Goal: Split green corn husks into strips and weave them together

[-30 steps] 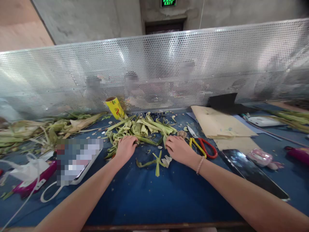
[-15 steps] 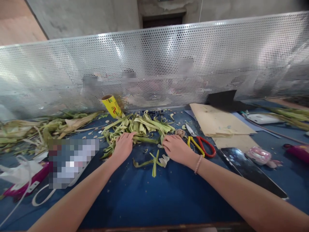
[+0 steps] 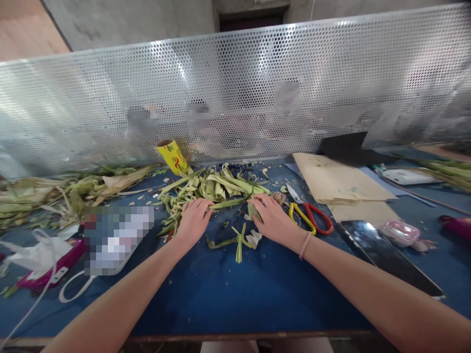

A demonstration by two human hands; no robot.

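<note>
A heap of green leaf strips (image 3: pixel 217 185) lies on the blue table (image 3: pixel 221 299). At its near left edge, my left hand (image 3: pixel 195 215) has its fingers curled on a green strip (image 3: pixel 230 202). This strip runs across to my right hand (image 3: pixel 270 215), whose fingers are closed on its other end. A pale leaf piece shows under my right palm. Just in front of my hands lies a small knotted leaf piece (image 3: pixel 239 241) with several arms.
Scissors (image 3: pixel 311 215) with yellow and red handles lie right of my right hand. Farther right are brown paper (image 3: pixel 338 179), a phone (image 3: pixel 390 255) and a pink case (image 3: pixel 400 232). A yellow tube (image 3: pixel 172 157) stands behind the heap, before a perforated metal screen (image 3: pixel 235 98).
The green strip between my hands has risen slightly toward the heap, and my right hand has turned a little. The whole view has shifted slightly.
</note>
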